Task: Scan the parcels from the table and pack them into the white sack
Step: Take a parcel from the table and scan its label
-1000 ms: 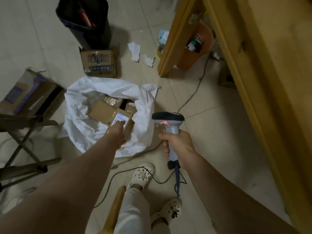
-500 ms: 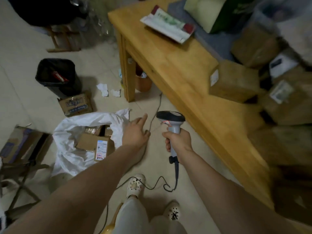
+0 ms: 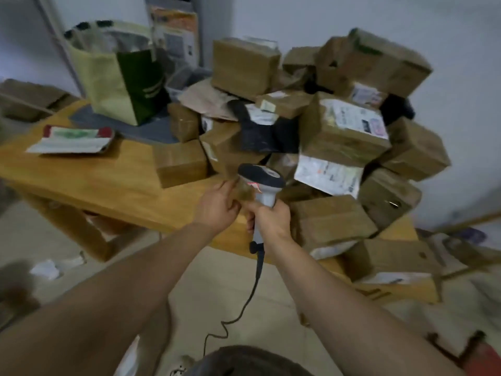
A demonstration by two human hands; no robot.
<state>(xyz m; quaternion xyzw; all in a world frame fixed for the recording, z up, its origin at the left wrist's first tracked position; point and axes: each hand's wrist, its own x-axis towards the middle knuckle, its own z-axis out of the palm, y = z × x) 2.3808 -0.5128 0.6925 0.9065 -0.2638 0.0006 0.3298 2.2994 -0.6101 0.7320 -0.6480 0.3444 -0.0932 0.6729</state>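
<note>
A heap of brown cardboard parcels (image 3: 336,131) with white labels covers the right half of the wooden table (image 3: 108,183). My right hand (image 3: 271,219) grips the handle of a grey corded barcode scanner (image 3: 261,177), whose head points at the heap. My left hand (image 3: 217,206) is at the table's front edge, with thumb and fingers at the lower corner of a small brown parcel (image 3: 230,156). Motion blur hides whether it holds that parcel. The white sack is out of view.
A green and cream paper bag (image 3: 119,85) stands at the back left of the table, and a flat printed packet (image 3: 73,139) lies in front of it. The scanner cable (image 3: 244,302) hangs to the tiled floor. Paper scraps (image 3: 46,270) lie under the table.
My view swung up from the white sack on the floor to the table. My left hand left the parcel in the sack and moved to the parcels at the table's edge. The scanner came along.
</note>
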